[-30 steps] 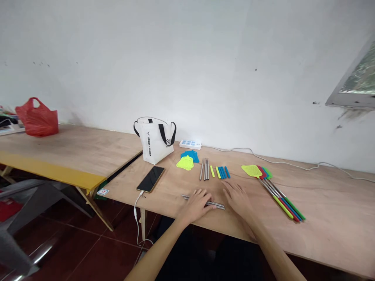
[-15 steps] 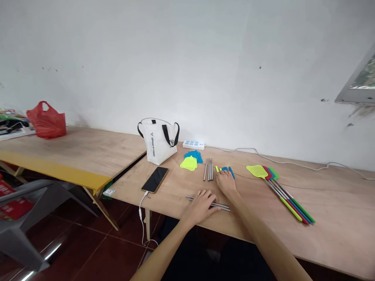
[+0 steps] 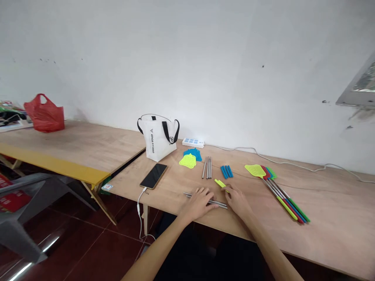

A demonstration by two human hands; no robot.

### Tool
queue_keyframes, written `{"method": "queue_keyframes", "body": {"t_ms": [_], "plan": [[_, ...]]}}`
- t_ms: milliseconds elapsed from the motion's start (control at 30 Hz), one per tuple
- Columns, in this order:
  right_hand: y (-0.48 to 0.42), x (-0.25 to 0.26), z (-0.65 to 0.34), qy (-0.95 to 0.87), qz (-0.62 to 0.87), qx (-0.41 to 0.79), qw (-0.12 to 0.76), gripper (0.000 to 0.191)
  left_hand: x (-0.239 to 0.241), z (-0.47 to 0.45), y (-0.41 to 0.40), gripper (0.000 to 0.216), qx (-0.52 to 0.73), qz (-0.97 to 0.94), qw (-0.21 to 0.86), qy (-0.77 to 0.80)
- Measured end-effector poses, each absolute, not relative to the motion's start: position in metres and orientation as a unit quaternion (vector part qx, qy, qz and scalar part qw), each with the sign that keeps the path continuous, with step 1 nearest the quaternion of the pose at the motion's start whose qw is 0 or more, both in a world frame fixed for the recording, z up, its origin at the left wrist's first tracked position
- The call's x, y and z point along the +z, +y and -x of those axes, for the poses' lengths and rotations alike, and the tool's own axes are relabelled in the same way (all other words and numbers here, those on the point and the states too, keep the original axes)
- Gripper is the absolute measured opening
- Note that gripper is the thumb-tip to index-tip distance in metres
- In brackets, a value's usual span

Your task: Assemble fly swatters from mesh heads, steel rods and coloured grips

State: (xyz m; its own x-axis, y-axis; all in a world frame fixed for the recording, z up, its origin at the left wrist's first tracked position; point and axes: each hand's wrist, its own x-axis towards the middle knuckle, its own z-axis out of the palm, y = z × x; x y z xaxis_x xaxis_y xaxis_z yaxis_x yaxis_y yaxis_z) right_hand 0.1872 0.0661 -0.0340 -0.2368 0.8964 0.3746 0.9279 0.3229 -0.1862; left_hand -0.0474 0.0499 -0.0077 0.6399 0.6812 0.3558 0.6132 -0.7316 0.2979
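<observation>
My left hand (image 3: 198,202) lies palm down near the table's front edge, fingers spread over thin metal tubes (image 3: 220,204) that show on both sides of it. To its right, my right hand (image 3: 238,201) has its fingers closed on the near end of yellow handle grips (image 3: 218,182), which rest on the wood. Just beyond sits a row of several blue handle grips (image 3: 227,171). More metal tubes (image 3: 207,168) lie side by side to the left of these. Farther left are yellow fly swatter heads (image 3: 187,161) and blue fly swatter heads (image 3: 193,153).
Several whole fly swatters (image 3: 288,201) lie together on the right. A phone (image 3: 154,176) on a charging cable, a white bag (image 3: 159,142) and a power strip (image 3: 193,143) stand toward the left and back. A red plastic bag (image 3: 45,115) is on the neighbouring table (image 3: 96,144).
My right hand has drawn the yellow grips toward me, away from the blue grips, which are now uncovered. My left hand stays on the tubes. The view has shifted slightly.
</observation>
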Motion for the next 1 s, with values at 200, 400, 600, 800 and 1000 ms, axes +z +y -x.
{"method": "queue_keyframes", "body": {"t_ms": [200,400,600,800,1000], "plan": [[0.022,-0.054,-0.222,-0.748,0.551,0.006,0.370,0.032,-0.008,0.048,0.050,0.027,0.236,-0.901,0.094,0.352],[0.013,-0.048,-0.216,-0.744,0.545,0.050,0.382,0.030,-0.006,0.050,0.049,0.024,0.231,-0.902,0.083,0.353],[0.038,-0.036,-0.213,-0.715,0.578,0.106,0.377,0.040,-0.007,0.050,0.049,0.025,0.222,-0.900,0.077,0.366],[0.112,-0.035,-0.215,-0.710,0.657,0.057,0.249,0.068,-0.010,0.049,0.051,0.023,0.224,-0.897,0.089,0.369],[0.157,-0.041,-0.212,-0.741,0.644,0.026,0.187,0.064,-0.010,0.048,0.051,0.023,0.222,-0.897,0.092,0.369]]}}
